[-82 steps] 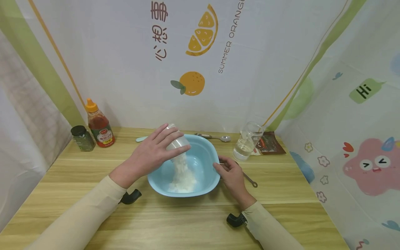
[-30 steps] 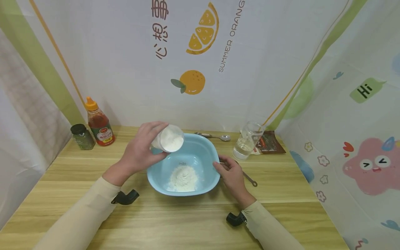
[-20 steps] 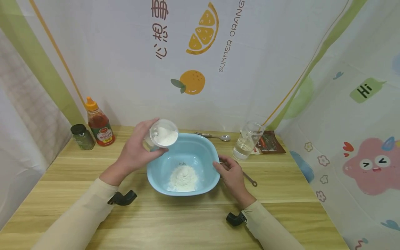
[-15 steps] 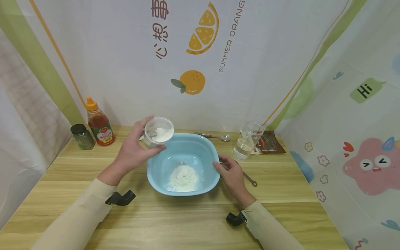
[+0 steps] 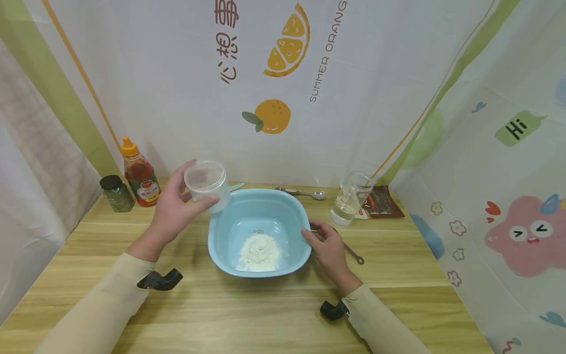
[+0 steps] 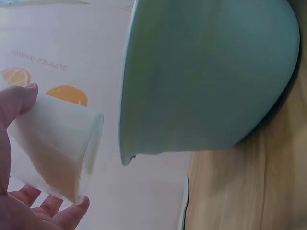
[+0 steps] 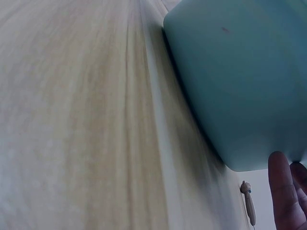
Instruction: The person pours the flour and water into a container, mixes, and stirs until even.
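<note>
My left hand (image 5: 173, 205) grips a clear plastic tub (image 5: 216, 195), held above the table beside the basin's left rim. In the left wrist view the tub (image 6: 60, 132) is tilted, with white powder left along its wall; thumb and fingers lie on opposite sides. A light blue basin (image 5: 285, 221) stands mid-table with a mound of white powder (image 5: 260, 253) on its bottom. My right hand (image 5: 330, 250) holds the basin's right rim, thumb at the edge. Its fingers (image 7: 282, 184) rest against the basin's outer wall in the right wrist view.
A glass (image 5: 347, 206) of clear liquid and a brown packet (image 5: 384, 202) stand back right. Behind the basin lie a spoon (image 5: 305, 193) and a pale blue utensil (image 5: 236, 187). A dark handle (image 5: 354, 254) shows beside my right hand. Sauce bottle (image 5: 143, 179) and green-filled jar (image 5: 117, 196) stand left.
The tub was tipped over the basin, pouring white powder. My left hand has since turned it mouth-up and carried it left, off the basin. The right hand has stayed at the rim.
</note>
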`<action>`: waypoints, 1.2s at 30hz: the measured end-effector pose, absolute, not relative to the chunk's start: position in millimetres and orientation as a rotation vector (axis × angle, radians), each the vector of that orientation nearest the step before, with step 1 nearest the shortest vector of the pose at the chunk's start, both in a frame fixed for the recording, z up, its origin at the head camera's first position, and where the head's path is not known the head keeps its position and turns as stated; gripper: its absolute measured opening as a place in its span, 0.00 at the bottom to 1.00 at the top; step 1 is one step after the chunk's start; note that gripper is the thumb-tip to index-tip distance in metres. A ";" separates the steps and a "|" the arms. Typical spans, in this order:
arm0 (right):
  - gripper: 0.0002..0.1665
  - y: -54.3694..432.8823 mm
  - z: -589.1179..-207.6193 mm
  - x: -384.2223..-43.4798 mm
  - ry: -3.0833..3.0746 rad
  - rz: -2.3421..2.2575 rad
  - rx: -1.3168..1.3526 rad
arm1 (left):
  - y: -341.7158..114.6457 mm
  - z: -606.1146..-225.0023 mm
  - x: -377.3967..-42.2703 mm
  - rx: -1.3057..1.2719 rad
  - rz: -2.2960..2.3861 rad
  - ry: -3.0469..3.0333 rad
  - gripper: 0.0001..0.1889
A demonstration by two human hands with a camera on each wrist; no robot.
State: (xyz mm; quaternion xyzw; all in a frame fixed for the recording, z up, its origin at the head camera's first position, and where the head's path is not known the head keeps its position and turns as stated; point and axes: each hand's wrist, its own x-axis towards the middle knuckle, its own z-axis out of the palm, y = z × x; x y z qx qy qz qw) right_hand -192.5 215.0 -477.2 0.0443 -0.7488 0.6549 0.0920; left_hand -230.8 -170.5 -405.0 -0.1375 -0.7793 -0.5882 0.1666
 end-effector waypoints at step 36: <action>0.22 215.8 -476.0 -192.2 -2.236 1.942 0.119 | -236.3 -441.8 -217.5 -0.126 -1.598 -2.464 0.50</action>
